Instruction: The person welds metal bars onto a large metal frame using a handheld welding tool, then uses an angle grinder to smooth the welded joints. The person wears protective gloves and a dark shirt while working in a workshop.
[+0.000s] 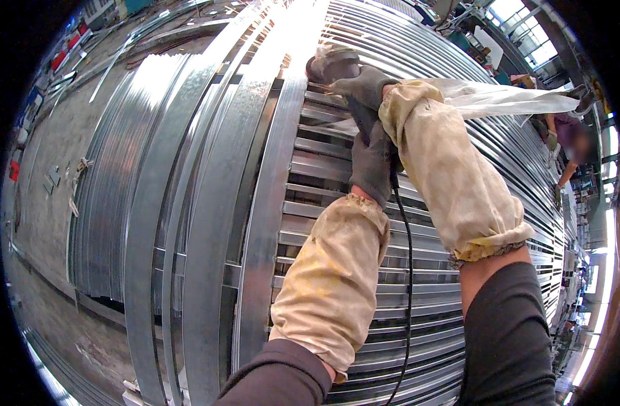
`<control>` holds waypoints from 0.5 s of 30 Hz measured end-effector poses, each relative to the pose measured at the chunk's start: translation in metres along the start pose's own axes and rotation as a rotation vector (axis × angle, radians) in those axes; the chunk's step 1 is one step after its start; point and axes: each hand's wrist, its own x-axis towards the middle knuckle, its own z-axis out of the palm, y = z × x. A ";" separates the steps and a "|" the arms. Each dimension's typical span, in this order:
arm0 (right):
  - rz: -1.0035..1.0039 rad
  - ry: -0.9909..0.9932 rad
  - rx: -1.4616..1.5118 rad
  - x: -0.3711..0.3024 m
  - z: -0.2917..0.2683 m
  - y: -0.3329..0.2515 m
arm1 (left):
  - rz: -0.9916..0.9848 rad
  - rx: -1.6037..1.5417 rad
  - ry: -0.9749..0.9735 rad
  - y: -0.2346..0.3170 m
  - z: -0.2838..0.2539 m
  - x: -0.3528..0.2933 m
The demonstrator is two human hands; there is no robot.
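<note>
Both my hands, in dark grey gloves, hold an angle grinder (365, 122) over a large frame of shiny metal tubes (337, 210). My left hand (372, 162) is closed round its body, near where the black cord (409, 271) leaves. Farther forward, my right hand (364, 86) grips it near the rounded head (335, 64). The head is beside a long flat metal bar (273, 183) along the frame's left side. Orange sparks (283, 65) show there. The disc itself cannot be made out. Beige sleeve covers wrap both my forearms.
A stack of long metal profiles (114, 183) lies to the left, above a concrete floor (46, 155). White sheeting (506, 98) lies across the frame at upper right. Another person's arm (567, 172) reaches in at the far right. The cord trails down over the tubes.
</note>
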 end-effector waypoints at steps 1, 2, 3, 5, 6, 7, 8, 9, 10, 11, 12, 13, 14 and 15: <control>-0.011 -0.003 -0.012 -0.001 0.001 -0.002 | 0.001 -0.021 0.009 -0.001 0.001 -0.002; -0.019 -0.004 -0.019 -0.002 0.001 -0.004 | 0.003 -0.042 0.018 -0.002 0.002 -0.002; -0.017 0.003 -0.026 -0.002 0.001 -0.004 | -0.009 -0.009 -0.023 -0.001 -0.001 0.000; -0.002 0.012 -0.033 -0.002 -0.001 -0.005 | -0.031 0.059 -0.106 0.005 -0.009 0.005; 0.000 0.010 -0.046 -0.002 -0.001 -0.005 | -0.021 0.088 -0.138 0.005 -0.010 0.003; -0.006 0.008 -0.061 -0.001 -0.002 -0.004 | -0.004 0.078 -0.123 0.002 -0.009 0.002; -0.008 0.007 -0.074 -0.002 -0.002 -0.004 | 0.013 0.067 -0.107 -0.001 -0.007 0.002; -0.007 0.009 -0.085 -0.001 -0.002 -0.004 | 0.027 0.056 -0.089 -0.002 -0.006 0.001; -0.004 0.012 -0.088 -0.001 -0.003 -0.004 | 0.002 0.034 -0.090 -0.002 -0.006 0.000; 0.006 0.020 -0.094 -0.003 -0.003 -0.003 | -0.022 0.013 -0.092 0.000 -0.007 0.000; -0.002 0.034 -0.077 -0.005 -0.004 -0.002 | -0.048 -0.008 -0.094 0.001 -0.007 -0.001; -0.008 0.024 -0.085 -0.004 0.000 -0.006 | -0.010 -0.033 -0.090 0.000 -0.008 0.000; -0.014 0.014 -0.092 -0.003 0.003 -0.011 | 0.029 -0.058 -0.086 -0.004 -0.006 0.000; 0.003 -0.017 -0.132 -0.003 0.003 -0.010 | 0.058 -0.090 -0.084 -0.007 -0.003 0.000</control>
